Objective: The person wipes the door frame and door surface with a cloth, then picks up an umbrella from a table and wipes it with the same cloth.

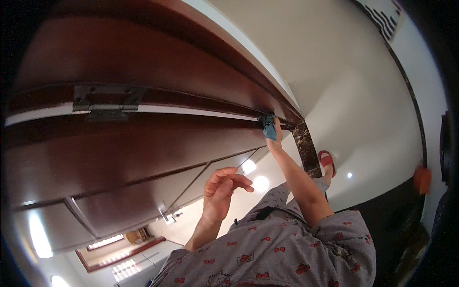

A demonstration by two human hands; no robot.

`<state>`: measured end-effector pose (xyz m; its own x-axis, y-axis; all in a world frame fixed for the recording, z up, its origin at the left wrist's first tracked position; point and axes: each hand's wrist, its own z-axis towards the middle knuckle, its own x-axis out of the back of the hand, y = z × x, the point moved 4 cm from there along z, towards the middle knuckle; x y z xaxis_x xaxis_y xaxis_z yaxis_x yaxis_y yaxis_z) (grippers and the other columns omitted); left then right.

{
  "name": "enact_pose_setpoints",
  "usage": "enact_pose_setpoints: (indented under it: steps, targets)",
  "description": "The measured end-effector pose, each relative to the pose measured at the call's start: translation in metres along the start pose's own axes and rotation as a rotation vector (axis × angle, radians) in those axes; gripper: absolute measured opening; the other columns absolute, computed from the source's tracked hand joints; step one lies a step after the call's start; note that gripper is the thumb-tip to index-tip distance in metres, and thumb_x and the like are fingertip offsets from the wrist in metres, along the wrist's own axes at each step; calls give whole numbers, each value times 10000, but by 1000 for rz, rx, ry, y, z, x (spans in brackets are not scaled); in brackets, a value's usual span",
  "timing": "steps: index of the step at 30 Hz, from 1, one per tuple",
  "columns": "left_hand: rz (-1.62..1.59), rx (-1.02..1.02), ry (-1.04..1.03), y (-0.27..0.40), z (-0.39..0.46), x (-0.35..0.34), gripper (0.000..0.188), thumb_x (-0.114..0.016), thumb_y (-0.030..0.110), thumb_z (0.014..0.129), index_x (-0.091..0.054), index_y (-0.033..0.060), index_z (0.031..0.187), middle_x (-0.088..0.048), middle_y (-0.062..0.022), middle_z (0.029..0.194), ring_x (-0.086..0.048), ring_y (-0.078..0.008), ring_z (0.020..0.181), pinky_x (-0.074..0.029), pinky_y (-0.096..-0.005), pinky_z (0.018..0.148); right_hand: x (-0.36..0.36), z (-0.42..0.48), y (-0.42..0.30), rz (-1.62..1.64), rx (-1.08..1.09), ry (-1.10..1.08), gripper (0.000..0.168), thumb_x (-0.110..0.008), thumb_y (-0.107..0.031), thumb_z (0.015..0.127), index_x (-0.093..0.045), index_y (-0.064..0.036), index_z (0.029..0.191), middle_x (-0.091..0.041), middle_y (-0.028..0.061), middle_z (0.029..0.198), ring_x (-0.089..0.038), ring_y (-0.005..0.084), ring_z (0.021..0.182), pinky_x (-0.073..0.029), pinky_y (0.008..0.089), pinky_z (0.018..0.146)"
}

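My right hand reaches down and grips a blue-grey cloth. The cloth touches the lower end of the dark red-brown wooden door frame, beside the gap along the hinged edge of the door. Part of my right hand's fingers is hidden behind the cloth. Nothing is in my left hand, which is raised in front of the door with its fingers loosely bent and apart. A metal hinge joins the door and frame higher up.
A dark marble threshold strip runs from the frame's foot across the pale glossy floor. My foot wears a red slipper just past it. A metal door handle sticks out at the door's far side. An orange object is at right.
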<state>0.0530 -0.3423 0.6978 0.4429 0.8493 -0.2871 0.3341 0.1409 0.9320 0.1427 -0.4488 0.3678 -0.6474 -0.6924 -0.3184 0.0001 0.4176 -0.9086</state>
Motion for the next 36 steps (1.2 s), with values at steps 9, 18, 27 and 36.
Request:
enact_pose_setpoints:
  steps: [9, 18, 27, 36]
  targets:
    - [206, 297, -17, -96, -34, 84, 265, -600, 171, 976, -587, 50, 1212, -688, -134, 1076, -677, -270, 941, -528, -435, 902, -105, -82, -278, -16, 926, 10, 399, -660, -90, 697, -567, -15, 1077, -566, 224, 1036, -561, 420, 938, -492, 466, 783]
    - [249, 642, 50, -144, -35, 92, 342, -541, 218, 998, -527, 24, 1279, -682, -197, 1066, -692, -297, 974, -507, -427, 956, -9, -12, 1, 179, 228, -14, 366, -626, -162, 831, -555, -1, 1151, -602, 190, 1123, -580, 352, 1030, -456, 409, 895]
    - [287, 671, 54, -153, -36, 67, 351, -553, 198, 992, -525, -2, 1279, -680, -173, 1077, -675, -286, 980, -521, -412, 940, -48, -50, -129, 203, 149, -9, 288, -585, -219, 914, -529, 0, 1093, -541, 147, 949, -534, 305, 914, -429, 400, 823]
    - [271, 510, 52, -131, -31, 50, 374, -576, 279, 996, -544, 2, 1246, -639, -134, 1135, -641, -235, 1032, -503, -412, 960, -80, -88, -443, 58, 1285, 114, 167, -677, -193, 790, -662, -146, 949, -533, 116, 1341, -467, 334, 1291, -331, 526, 1096]
